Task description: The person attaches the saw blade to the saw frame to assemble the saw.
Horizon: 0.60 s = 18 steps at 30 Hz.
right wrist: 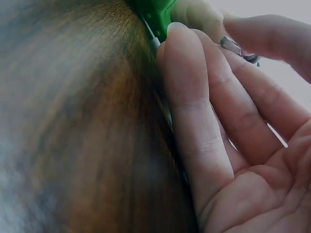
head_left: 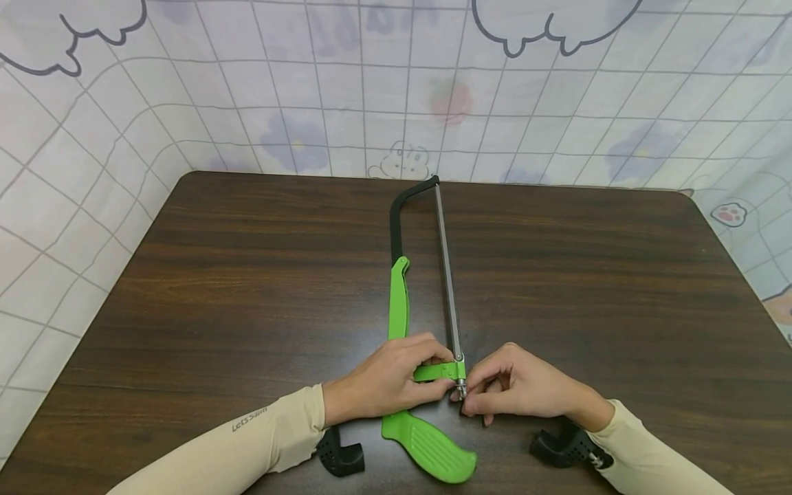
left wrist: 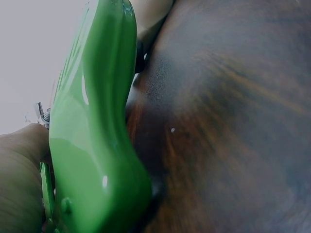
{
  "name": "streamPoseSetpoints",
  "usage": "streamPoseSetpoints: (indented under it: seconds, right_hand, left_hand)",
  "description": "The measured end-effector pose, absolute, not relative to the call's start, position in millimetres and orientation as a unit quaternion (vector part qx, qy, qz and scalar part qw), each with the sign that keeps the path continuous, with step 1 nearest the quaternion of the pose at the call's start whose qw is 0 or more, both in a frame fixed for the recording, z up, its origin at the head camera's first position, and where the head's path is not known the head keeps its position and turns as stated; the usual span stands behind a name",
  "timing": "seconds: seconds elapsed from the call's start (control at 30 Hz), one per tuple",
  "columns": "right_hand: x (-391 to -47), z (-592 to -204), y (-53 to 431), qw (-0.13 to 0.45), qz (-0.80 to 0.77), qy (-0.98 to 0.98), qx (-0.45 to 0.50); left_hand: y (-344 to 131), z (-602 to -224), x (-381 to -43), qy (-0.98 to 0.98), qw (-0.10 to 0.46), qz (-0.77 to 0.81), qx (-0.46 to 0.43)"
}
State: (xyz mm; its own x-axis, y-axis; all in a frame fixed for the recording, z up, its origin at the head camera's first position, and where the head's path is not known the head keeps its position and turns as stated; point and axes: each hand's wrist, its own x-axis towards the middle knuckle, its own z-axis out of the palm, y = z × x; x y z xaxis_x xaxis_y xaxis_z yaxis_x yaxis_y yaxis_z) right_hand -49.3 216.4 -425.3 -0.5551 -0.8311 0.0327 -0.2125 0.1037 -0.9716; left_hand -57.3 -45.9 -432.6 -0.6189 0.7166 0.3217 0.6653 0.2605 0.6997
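A hacksaw with a green handle (head_left: 427,447), black front frame (head_left: 396,220) and grey blade (head_left: 447,275) lies lengthwise on the table. My left hand (head_left: 392,375) reaches across the frame and grips the green blade bracket (head_left: 438,372) between thumb and fingers. At the bracket's end, the thumb and fingers of my right hand (head_left: 526,385) pinch the small metal wing nut (head_left: 461,389). The right wrist view has the wing nut (right wrist: 232,45) between thumb and fingers. Up close in the left wrist view, the green handle (left wrist: 97,121) hides most of the left hand.
The dark wooden table (head_left: 247,275) ends at a back edge close to the saw's tip. Behind it hangs a white gridded cloth (head_left: 346,89). Black wrist mounts (head_left: 340,457) sit under both cream sleeves.
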Motion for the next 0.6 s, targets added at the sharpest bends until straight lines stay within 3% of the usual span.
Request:
streamPoseSetpoints:
  seconds: [0.6]
  right_hand:
    - [-47.7,-421.3,214.0,0.294,-0.537,0.715,-0.339]
  left_hand:
    - [-45.8,-432.8,-56.9,0.795,0.034,0.422,0.435]
